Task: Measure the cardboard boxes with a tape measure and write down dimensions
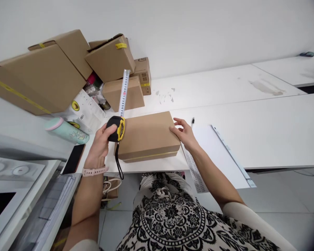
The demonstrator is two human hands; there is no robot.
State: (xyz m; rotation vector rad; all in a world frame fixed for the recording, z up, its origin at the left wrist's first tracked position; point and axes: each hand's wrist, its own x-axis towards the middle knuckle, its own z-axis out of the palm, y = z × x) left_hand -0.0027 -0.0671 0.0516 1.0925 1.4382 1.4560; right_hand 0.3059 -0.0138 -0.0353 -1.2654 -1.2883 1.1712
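Observation:
My left hand (102, 138) is closed around a black and yellow tape measure (116, 129), thumb on its case. A stretch of white blade (124, 92) sticks out from it, pointing away from me, and a black wrist strap hangs below. Just right of the tape measure, a closed brown cardboard box (149, 136) lies on the white table near its front edge, a yellow tape strip along its near side. My right hand (184, 132) rests at the box's right end, thumb on the top edge and fingers partly spread; the box hides some of the contact.
Several cardboard boxes (110, 57) are stacked at the back left. A mint tumbler (68, 130) and a dark phone (73, 159) lie at the left. Paper sheets (214, 153) and a pen (193, 122) are right of my right hand. A white appliance (13, 174) stands lower left.

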